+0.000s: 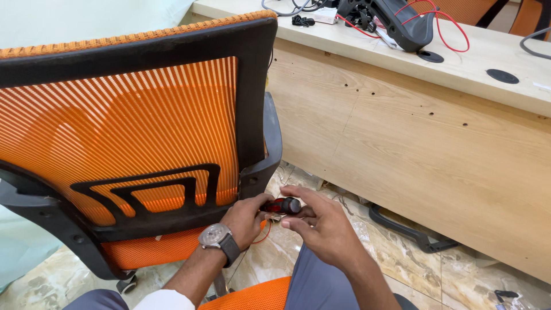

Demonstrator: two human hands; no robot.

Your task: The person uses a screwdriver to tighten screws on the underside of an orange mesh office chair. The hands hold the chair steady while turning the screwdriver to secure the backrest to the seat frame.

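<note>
An orange mesh office chair with a black frame stands with its back toward me at the left. My left hand, with a wristwatch on the wrist, is closed around the red and black handle of a screwdriver just right of the chair's lower back bracket. My right hand is beside it, fingers pinching the grey end cap of the same handle. The screwdriver's tip is hidden behind my left hand. A thin red wire hangs below my hands.
A light wooden desk panel rises at the right, with red wires and a black part on its top. A loose black armrest lies on the marble floor. An orange seat shows between my knees.
</note>
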